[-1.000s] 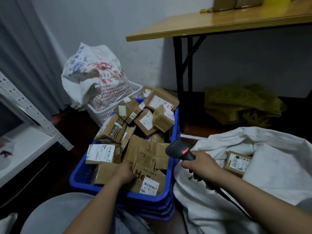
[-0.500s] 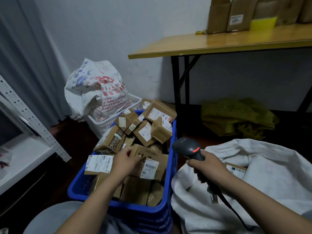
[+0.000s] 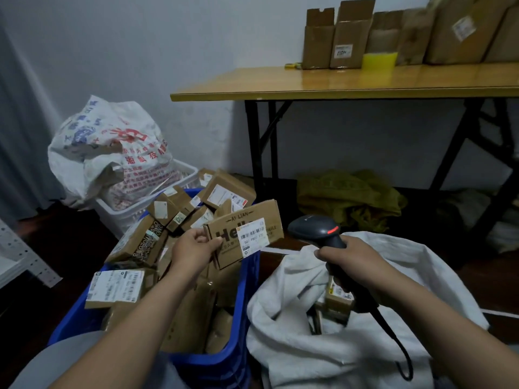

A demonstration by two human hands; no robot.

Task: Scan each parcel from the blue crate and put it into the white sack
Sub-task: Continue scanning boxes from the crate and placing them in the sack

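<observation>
My left hand point(image 3: 193, 249) grips the left end of a flat brown cardboard parcel point(image 3: 252, 220) printed "Hello", lifted above the blue crate point(image 3: 238, 318) with its white barcode label facing me. My right hand point(image 3: 354, 261) holds a black barcode scanner point(image 3: 314, 230) by its handle, a red light on its head, just right of the parcel. The crate is heaped with several brown parcels point(image 3: 140, 242). The white sack point(image 3: 295, 332) lies open on the right, under my right arm, with a few labelled parcels point(image 3: 337, 299) inside.
A printed white bag point(image 3: 106, 147) sits in a white basket point(image 3: 126, 214) behind the crate. A wooden folding table point(image 3: 351, 82) carries cardboard boxes point(image 3: 351, 37); olive cloth point(image 3: 348, 197) lies beneath it. A white metal shelf point(image 3: 16, 265) stands at the left.
My left hand has lifted the "Hello" parcel out of the crate and turned its label up. My right hand has raised the scanner beside it. The view has tilted upward.
</observation>
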